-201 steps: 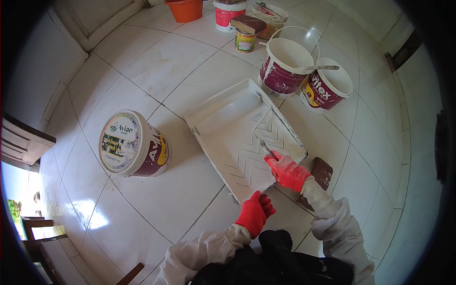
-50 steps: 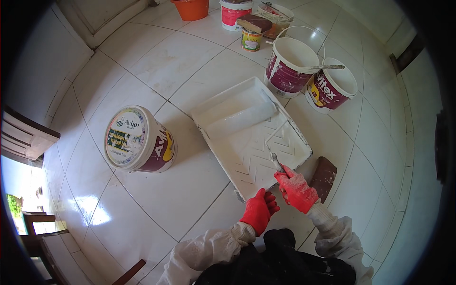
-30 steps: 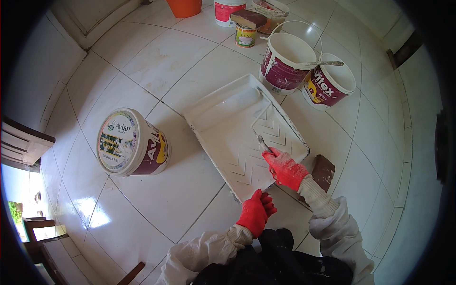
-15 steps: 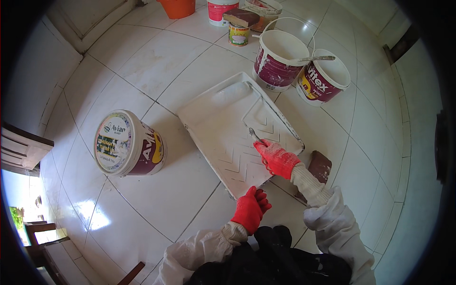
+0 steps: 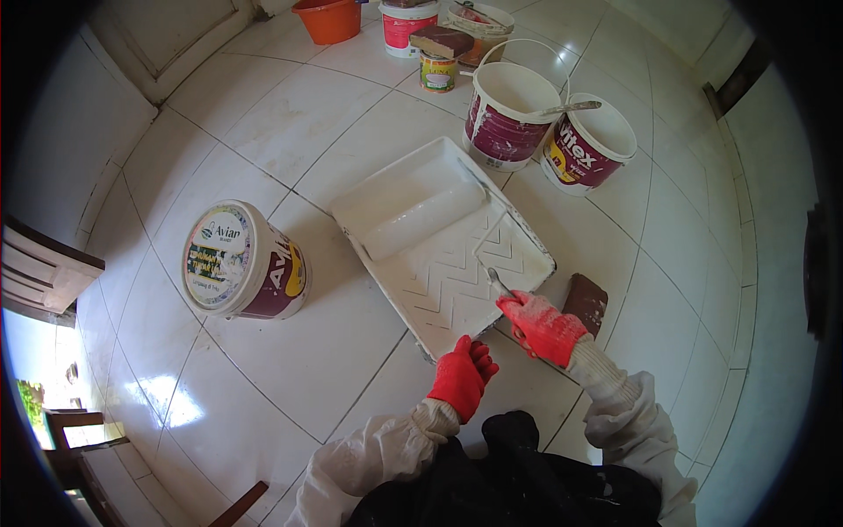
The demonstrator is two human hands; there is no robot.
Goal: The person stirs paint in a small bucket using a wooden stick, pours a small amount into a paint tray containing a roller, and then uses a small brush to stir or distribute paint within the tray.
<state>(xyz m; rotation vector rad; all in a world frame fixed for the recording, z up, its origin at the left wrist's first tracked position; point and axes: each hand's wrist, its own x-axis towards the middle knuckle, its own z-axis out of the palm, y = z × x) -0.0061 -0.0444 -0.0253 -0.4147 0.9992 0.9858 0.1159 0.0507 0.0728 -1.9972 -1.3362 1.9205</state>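
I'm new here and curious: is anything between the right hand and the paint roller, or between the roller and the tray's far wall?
Nothing visible. The right hand holds the handle of the roller, and nothing shows between it and the far wall of the tray.

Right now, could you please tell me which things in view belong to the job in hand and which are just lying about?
In use:
paint roller, held by the right hand
paint tray, under the roller
left hand, at the tray's near edge

Apparently lying about:
lidded bucket
brown block beside the tray
orange basin
small can
open bucket with raised handle
second open bucket
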